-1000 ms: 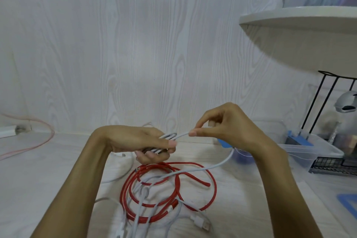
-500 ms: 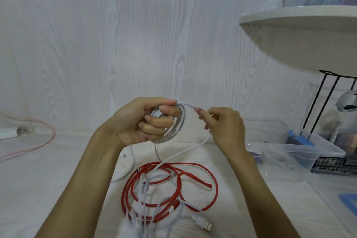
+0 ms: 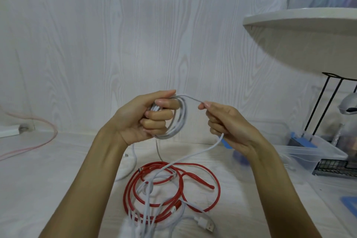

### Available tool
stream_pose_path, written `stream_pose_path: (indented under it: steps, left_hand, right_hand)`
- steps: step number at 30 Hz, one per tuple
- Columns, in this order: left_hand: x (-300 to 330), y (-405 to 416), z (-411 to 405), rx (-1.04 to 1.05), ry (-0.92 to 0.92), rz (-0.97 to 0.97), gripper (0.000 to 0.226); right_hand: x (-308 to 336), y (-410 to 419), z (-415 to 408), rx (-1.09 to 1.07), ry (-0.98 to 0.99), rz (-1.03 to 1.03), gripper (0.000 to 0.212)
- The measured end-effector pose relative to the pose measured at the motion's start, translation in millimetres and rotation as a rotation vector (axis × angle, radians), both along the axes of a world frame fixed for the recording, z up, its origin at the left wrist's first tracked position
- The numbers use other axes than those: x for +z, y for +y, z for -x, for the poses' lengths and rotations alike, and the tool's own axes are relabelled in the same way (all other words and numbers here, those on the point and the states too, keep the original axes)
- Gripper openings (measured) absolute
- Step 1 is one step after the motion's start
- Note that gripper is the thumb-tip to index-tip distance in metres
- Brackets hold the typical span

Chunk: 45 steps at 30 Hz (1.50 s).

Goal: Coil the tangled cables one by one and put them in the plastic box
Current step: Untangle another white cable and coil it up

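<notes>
Centre frame: our left hand (image 3: 146, 116) clenches the white cable (image 3: 180, 120) coil to keep loops together; right hand (image 3: 229, 123) pinches its free strand, feeding slack. Plastic box (image 3: 316, 150) waits right.

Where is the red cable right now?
In the head view the red cable lies looped on the table, low and centre, below both hands and tangled with white cables. The plastic box sits further right.

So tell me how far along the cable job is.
Done: nothing visibly boxed; the plastic box is partly hidden. In hand: left hand grips the white coil, right hand feeds its tail. Left: the red cable and other white cables on the table.
</notes>
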<state>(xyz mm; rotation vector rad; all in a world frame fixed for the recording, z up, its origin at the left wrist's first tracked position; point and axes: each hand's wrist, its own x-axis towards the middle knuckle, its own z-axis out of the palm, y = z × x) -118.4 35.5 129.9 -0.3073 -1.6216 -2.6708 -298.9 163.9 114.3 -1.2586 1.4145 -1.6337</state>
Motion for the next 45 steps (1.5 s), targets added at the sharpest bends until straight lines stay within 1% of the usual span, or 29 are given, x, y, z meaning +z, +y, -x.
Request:
stream_pose_path:
  steps: [1, 2, 3, 5, 6, 8, 9, 11, 14, 16, 18, 19, 21, 23, 24, 27, 30, 31, 33, 35, 37, 39, 40, 42, 43, 45]
  left_hand:
    - [0.5, 2.9, 1.1, -0.107, 0.035, -0.089, 0.033]
    - [1.3, 6.7, 3.2, -0.156, 0.078, -0.163, 0.030]
    - [2.0, 10.7, 6.1, -0.140, 0.127, -0.212, 0.029]
    - [3.2, 19.9, 13.5, 0.012, 0.214, -0.269, 0.028]
    - [3.4, 23.7, 16.6, 0.087, 0.253, -0.307, 0.028]
    - [4.3, 27.9, 20.2, 0.242, 0.315, -0.342, 0.027]
    - [4.5, 28.1, 21.2, 0.330, 0.338, -0.309, 0.025]
    - [5.1, 26.6, 24.9, 0.570, 0.351, -0.157, 0.025]
    - [4.4, 20.5, 30.4, 0.883, 0.320, 0.132, 0.025]
    - [-1.0, 11.9, 30.0, 1.084, 0.257, 0.456, 0.024]
    - [-10.0, -0.1, 24.7, 1.188, 0.168, 0.762, 0.023]
    - [-14.2, -6.1, 20.5, 1.177, 0.114, 0.856, 0.022]
    - [-20.9, -13.1, 14.0, 1.073, -0.007, 0.978, 0.024]
    - [-24.2, -13.8, 12.4, 0.961, -0.120, 1.055, 0.024]
    - [-24.7, -12.8, 12.2, 0.920, -0.174, 1.085, 0.022]
    - [-25.0, -10.5, 13.6, 0.795, -0.312, 1.158, 0.023]
    - [-25.2, -8.8, 16.1, 0.668, -0.388, 1.186, 0.034]
    - [-24.8, -8.3, 17.5, 0.627, -0.395, 1.161, 0.039]
    - [-23.1, -8.1, 19.9, 0.526, -0.409, 1.046, 0.051]
    - [-21.6, -7.8, 17.1, 0.370, -0.401, 0.933, 0.057]
    - [-22.7, -5.9, 10.8, 0.194, -0.328, 0.938, 0.050]
    - [-23.4, -0.4, 5.8, 0.044, -0.251, 0.983, 0.035]
    - [-23.1, 2.4, 4.9, -0.001, -0.238, 0.966, 0.034]
    - [-19.8, 5.5, 2.7, -0.068, -0.230, 0.844, 0.033]
    - [-17.5, 6.0, 2.3, -0.107, -0.209, 0.736, 0.030]
    - [-13.4, 6.0, 3.0, -0.238, -0.097, 0.481, 0.026]
  right_hand:
    - [-2.7, -5.4, -4.2, -0.083, 0.000, 0.022, 0.021]
    - [-5.8, -11.2, -10.3, -0.159, -0.015, 0.026, 0.022]
    - [-9.7, -17.1, -17.7, -0.224, -0.033, 0.016, 0.026]
    - [-18.3, -28.9, -33.7, -0.298, -0.053, -0.036, 0.032]
    - [-22.0, -34.0, -41.8, -0.295, -0.054, -0.071, 0.035]
    - [-27.8, -42.0, -56.9, -0.213, -0.019, -0.159, 0.033]
    - [-29.9, -43.9, -63.4, -0.162, 0.026, -0.212, 0.030]
    - [-30.5, -43.9, -73.3, -0.056, 0.108, -0.305, 0.023]
    - [-26.6, -39.0, -79.9, 0.144, 0.096, -0.370, 0.021]
    - [-22.6, -32.1, -77.3, 0.240, 0.170, -0.398, 0.024]
    - [-18.6, -24.6, -70.9, 0.286, 0.330, -0.396, 0.028]
    - [-16.5, -21.5, -67.3, 0.277, 0.429, -0.373, 0.029]
    - [-14.4, -17.9, -61.3, 0.193, 0.654, -0.294, 0.028]
    - [-15.4, -17.5, -54.6, 0.075, 0.855, -0.221, 0.024]
    - [-16.2, -17.4, -50.8, 0.015, 0.913, -0.204, 0.022]
    - [-14.7, -11.8, -36.2, -0.108, 0.939, -0.152, 0.020]
    - [-8.4, -4.8, -24.1, -0.206, 0.930, -0.074, 0.028]
    - [-5.9, -1.8, -21.7, -0.224, 0.952, -0.070, 0.028]
    - [0.3, 6.5, -18.1, -0.214, 0.973, -0.103, 0.024]
    - [7.4, 17.9, -13.5, -0.142, 0.925, -0.152, 0.018]
    - [13.1, 27.2, -9.6, -0.105, 0.894, -0.162, 0.022]
    - [17.0, 30.5, -10.9, -0.149, 0.923, -0.113, 0.030]
    - [17.9, 30.3, -12.4, -0.198, 0.956, -0.067, 0.034]
    - [17.5, 27.7, -14.5, -0.314, 1.004, 0.039, 0.042]
    - [16.5, 25.2, -14.4, -0.370, 0.999, 0.085, 0.045]
    - [12.4, 18.6, -14.2, -0.458, 0.974, 0.140, 0.052]
